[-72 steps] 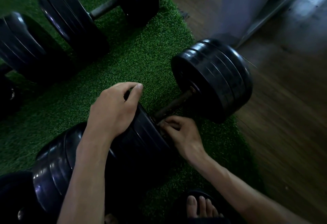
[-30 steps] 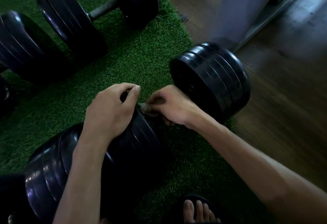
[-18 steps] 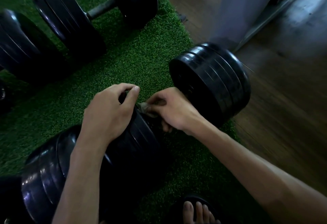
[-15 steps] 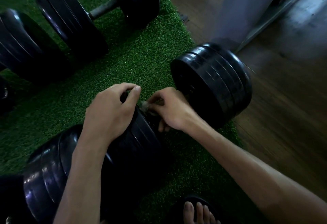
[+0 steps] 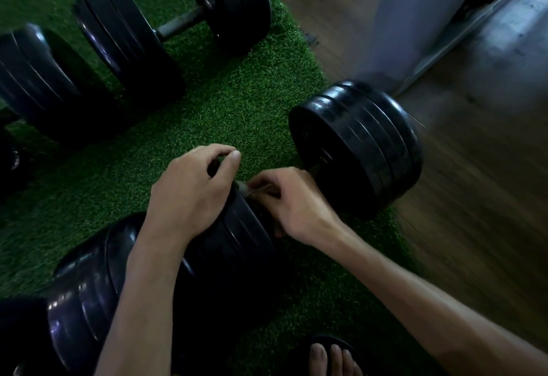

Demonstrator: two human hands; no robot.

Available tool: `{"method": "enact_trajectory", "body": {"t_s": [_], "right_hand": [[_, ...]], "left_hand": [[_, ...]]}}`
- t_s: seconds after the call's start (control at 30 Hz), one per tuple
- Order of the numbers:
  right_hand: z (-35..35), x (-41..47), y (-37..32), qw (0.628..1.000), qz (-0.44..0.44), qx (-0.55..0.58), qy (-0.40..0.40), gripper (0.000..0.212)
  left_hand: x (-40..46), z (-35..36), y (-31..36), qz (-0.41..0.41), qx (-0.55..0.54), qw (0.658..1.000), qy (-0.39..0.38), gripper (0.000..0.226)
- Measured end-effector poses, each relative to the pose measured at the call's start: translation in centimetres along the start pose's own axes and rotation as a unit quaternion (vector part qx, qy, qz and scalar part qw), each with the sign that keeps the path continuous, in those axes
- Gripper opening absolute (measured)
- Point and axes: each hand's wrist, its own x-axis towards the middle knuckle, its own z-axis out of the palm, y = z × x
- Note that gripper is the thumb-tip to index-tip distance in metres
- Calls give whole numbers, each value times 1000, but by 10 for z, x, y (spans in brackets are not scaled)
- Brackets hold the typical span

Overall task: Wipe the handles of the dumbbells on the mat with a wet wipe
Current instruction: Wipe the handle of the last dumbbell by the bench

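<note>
Hands split the job: our left hand (image 5: 189,194) sits draped over the top of the near plate stack (image 5: 237,236), fingers curled over its rim. We read that as a brace, so the dumbbell doesn't roll on the turf while the handle gets rubbed.

Our right hand (image 5: 292,200) is closed round the handle in the gap between the two plate stacks, fingers wrapped and clamped on a wet wipe (image 5: 247,188). Only a small pale corner of the wipe shows at the thumb side; the rest is hidden in the grip. The handle itself is almost fully covered by the hand, with a short stub visible where it enters the far plate stack (image 5: 355,150).

Axis: this dumbbell lies flat on the green mat (image 5: 231,102), long axis running from lower left near us up to the right, far end sitting at the mat's edge next to the wood floor (image 5: 480,168). Wiping strokes have to run along that diagonal or twist round it.

Second dumbbell (image 5: 181,24) lies further up the mat, roughly parallel, handle bare and untouched by either hand. More plates (image 5: 38,79) sit left of it. Our sandalled toes (image 5: 332,361) show at the bottom edge.
</note>
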Motion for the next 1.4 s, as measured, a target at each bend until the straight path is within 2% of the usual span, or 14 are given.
{"method": "enact_trajectory", "body": {"t_s": [0.13,0.27,0.33,0.43,0.53,0.6,0.67,0.73,0.83,0.93,1.07,1.2,1.3,1.4], "right_hand": [[-14,-10,1,1000,6,27,14,9],[-31,-12,-6,994,-21,53,90,12],[-36,-11,-13,992,-38,70,98,12],[-41,-10,-19,990,-45,75,109,15],[-45,-16,-21,986,-65,37,148,20],[-55,-21,-23,976,-105,-3,193,26],[-73,-25,-30,948,-186,-75,248,21],[-90,-21,-33,903,-257,-192,287,14],[-105,1,-22,866,-269,-301,297,15],[-111,17,-13,877,-212,-321,287,17],[-110,21,-15,897,-176,-296,278,21],[-107,19,-13,897,-169,-287,291,23],[-106,19,-13,896,-162,-281,302,25],[-106,18,-14,898,-156,-284,297,26]], "left_hand": [[2,-6,-2,43,-7,995,-94,51],[11,-17,12,105,-13,970,-219,48],[17,-15,28,144,-7,968,-205,45],[27,-10,48,153,-14,972,-176,33],[32,-18,47,134,14,976,-174,21],[31,-21,43,107,8,984,-139,15],[30,-12,46,81,-18,995,-61,9],[27,7,58,51,-29,998,17,6],[21,48,78,-34,-39,997,55,13],[9,85,91,-134,-88,987,29,19],[13,98,96,-171,-208,963,36,17],[34,99,80,-236,-292,927,-22,20],[48,108,73,-248,-275,926,-77,34],[55,111,70,-230,-239,936,-114,38]]}}
